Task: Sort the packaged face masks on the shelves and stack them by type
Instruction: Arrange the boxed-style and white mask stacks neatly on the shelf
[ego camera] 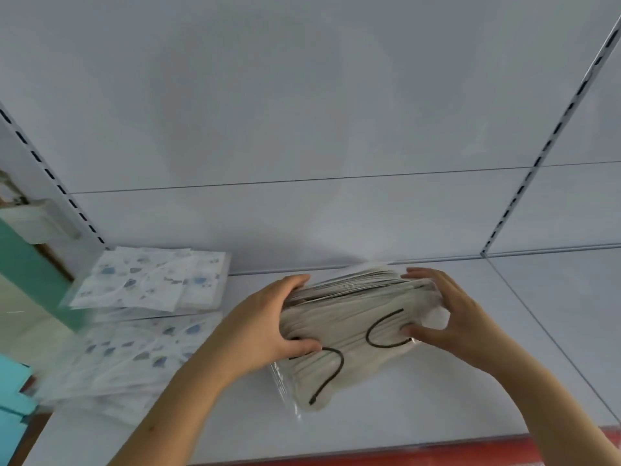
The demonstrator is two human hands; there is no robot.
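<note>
Nearest the camera, a red edge strip [437,452] borders the white shelf [420,405]. On the shelf, mid-depth, stands a thick stack of beige masks [349,327] with dark ear loops, in clear wrap. The left hand [265,324] grips its left end, thumb in front, fingers curled over the top. The right hand [447,314] clasps its right end likewise. Further left lie two blurred piles of blue-patterned mask packets [148,280]. The white back panel [302,129] stands behind.

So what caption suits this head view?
Both hands grip a stack of beige masks on a white shelf.
</note>
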